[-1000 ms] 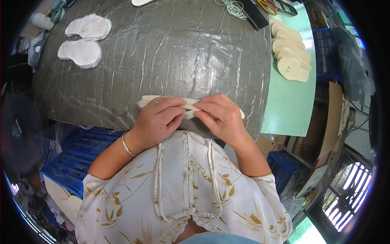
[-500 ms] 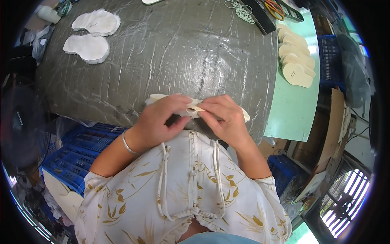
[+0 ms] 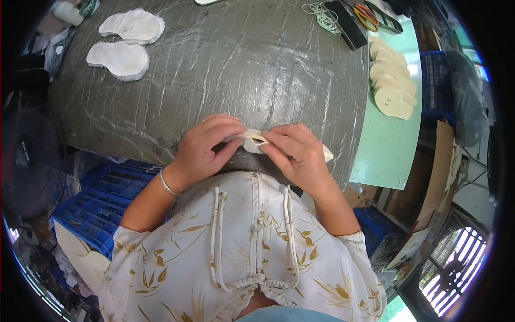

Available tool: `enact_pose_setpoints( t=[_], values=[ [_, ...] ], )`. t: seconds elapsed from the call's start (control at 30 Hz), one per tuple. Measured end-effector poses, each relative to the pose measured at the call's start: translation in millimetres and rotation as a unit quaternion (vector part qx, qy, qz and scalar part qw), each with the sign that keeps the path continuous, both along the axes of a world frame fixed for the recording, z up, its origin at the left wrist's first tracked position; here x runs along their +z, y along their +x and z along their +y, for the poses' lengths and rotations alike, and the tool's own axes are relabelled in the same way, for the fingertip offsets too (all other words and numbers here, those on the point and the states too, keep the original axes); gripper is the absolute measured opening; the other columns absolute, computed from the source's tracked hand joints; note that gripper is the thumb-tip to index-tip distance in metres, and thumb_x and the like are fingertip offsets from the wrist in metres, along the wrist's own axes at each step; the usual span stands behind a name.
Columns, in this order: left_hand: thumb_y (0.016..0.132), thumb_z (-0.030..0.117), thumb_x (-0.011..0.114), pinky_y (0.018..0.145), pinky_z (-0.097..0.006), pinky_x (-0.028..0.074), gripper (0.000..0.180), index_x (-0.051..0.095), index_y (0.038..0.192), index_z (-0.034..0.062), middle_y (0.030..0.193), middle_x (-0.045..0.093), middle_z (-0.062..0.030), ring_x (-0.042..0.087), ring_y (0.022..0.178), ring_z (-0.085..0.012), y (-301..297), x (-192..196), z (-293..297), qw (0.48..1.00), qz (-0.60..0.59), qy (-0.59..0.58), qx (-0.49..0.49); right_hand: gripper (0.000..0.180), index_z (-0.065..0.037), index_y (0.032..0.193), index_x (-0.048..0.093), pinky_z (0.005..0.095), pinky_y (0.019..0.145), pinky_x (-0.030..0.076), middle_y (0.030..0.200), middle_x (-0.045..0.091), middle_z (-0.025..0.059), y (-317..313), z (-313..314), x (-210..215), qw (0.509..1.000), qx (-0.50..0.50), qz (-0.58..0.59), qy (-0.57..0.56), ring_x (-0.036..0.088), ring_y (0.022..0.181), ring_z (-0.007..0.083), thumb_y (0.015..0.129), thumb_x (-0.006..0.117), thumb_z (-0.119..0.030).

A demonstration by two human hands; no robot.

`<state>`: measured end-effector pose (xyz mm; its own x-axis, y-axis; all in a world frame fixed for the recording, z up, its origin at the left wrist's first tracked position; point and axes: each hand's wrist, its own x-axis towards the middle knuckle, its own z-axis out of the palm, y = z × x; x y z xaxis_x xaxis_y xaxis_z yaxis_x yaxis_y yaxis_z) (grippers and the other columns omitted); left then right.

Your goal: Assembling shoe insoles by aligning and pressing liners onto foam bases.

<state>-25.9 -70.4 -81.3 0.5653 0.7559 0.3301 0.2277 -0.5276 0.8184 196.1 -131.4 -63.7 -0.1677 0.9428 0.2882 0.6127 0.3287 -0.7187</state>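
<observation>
A cream-white insole (image 3: 251, 146) lies across my two hands at the near edge of the table, its layers parted in a small gap at the middle. My left hand (image 3: 206, 144) is closed on it left of the gap, thumb and fingers pinching the edge. On the other side my right hand (image 3: 300, 154) pinches the same edge between thumb and fingertips. One end of the insole shows past the right hand; most of the rest is covered by my fingers. Two white fluffy-edged insoles (image 3: 119, 59) rest at the far left of the table.
Plastic film covers the grey table (image 3: 214, 70). At the right, a pile of cream insole pieces (image 3: 394, 102) lies on a pale green board (image 3: 381, 155). Cord (image 3: 326, 19), a black box (image 3: 346, 26) and orange-handled scissors (image 3: 366, 16) lie beyond. Blue crates (image 3: 99, 206) and a fan (image 3: 27, 155) stand left.
My left hand has drawn its fingers in and shifted slightly, and the gap between the insole's layers shows wider. The right hand has kept its pinch. The view has shifted a little.
</observation>
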Motion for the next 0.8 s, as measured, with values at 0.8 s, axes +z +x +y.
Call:
enact_pose_setpoints(
  t=[0.8],
  values=[
    [0.081, -0.002, 0.072, 0.098, -0.042, 0.048, 0.021, 0.067, 0.101, 0.0027, 0.098, 0.07, -0.0086, 0.067, 0.09, -0.0255, -2, -11, 0, 0.999, -0.034, -0.005, -0.008, 0.02, -0.003, 0.086, 0.067, 0.0339, 0.064, 0.052, 0.091, 0.068, 0.0069, -16, 8, -4, 0.997, 0.012, -0.01, 0.077, 0.064, 0.076, 0.0236, 0.07, 0.077, 0.001]
  ],
)
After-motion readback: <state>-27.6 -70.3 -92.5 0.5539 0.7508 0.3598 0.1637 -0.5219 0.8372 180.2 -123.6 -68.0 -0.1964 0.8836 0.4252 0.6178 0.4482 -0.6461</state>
